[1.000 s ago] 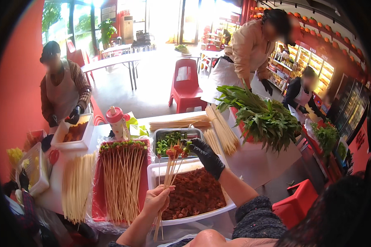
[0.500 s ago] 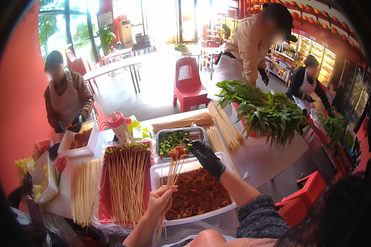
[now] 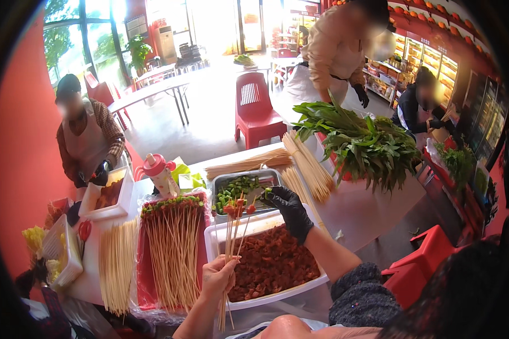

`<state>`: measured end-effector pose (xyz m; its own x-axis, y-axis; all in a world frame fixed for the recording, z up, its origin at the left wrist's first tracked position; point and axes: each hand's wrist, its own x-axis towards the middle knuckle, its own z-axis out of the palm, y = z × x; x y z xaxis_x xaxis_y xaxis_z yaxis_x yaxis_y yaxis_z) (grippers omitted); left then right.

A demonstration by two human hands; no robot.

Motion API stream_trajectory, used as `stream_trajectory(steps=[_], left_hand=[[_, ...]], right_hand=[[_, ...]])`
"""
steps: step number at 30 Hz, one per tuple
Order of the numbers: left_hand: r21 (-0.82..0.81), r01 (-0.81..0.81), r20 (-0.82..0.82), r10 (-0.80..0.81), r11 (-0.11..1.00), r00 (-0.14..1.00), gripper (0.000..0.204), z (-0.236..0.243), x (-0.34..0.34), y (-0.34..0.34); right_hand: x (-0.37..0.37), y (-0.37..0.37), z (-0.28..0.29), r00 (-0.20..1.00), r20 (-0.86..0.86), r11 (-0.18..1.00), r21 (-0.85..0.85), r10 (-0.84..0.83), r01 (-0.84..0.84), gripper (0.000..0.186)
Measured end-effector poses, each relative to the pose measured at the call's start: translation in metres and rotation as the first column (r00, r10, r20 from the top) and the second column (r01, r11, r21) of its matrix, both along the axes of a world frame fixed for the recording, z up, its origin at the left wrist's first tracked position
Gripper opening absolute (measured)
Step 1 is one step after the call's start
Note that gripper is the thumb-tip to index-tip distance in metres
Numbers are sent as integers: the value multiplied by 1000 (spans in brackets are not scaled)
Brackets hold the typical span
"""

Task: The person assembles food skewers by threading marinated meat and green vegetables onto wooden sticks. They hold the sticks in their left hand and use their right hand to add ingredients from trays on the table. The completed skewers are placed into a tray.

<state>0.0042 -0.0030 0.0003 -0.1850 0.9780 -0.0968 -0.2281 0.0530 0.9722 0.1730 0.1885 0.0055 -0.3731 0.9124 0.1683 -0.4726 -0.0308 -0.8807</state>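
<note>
Skewers [image 3: 229, 243] at lower centre, held in my curled left hand [image 3: 218, 277], could slip if it loosens, while my gloved right hand [image 3: 293, 210] apparently pinches a green piece [image 3: 267, 191].

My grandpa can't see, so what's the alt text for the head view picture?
A bare left hand holds skewers tipped with red chunks while a black-gloved right hand pinches a green piece. More lie in a nearby white tub.

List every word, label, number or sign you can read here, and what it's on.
None can be read.
Sign strip above lit coolers: too small.
Panel by the window: too blurred.
Pink-lidded cup: no legible text.
Held skewers, red tray: no text visible.
</note>
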Motion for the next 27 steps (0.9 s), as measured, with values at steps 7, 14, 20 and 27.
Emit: stream_trajectory(steps=[7, 14, 20, 27], left_hand=[[-20, 61, 23, -61, 998, 998, 18, 1, 0, -1], [-15, 29, -24, -29, 999, 999, 17, 2, 2, 1], [-25, 34, -18, -34, 999, 999, 17, 1, 1, 0], [-20, 17, -25, -17, 1000, 1000, 16, 1, 1, 0]], right_hand=[[7, 9, -3, 940, -252, 908, -292, 229, -300, 19], [5, 10, -2, 882, -293, 856, -261, 370, -446, 17], [7, 7, 1, 946, -155, 924, -218, 284, -313, 24], [6, -1, 8, 970, -42, 946, -215, 240, -244, 21]])
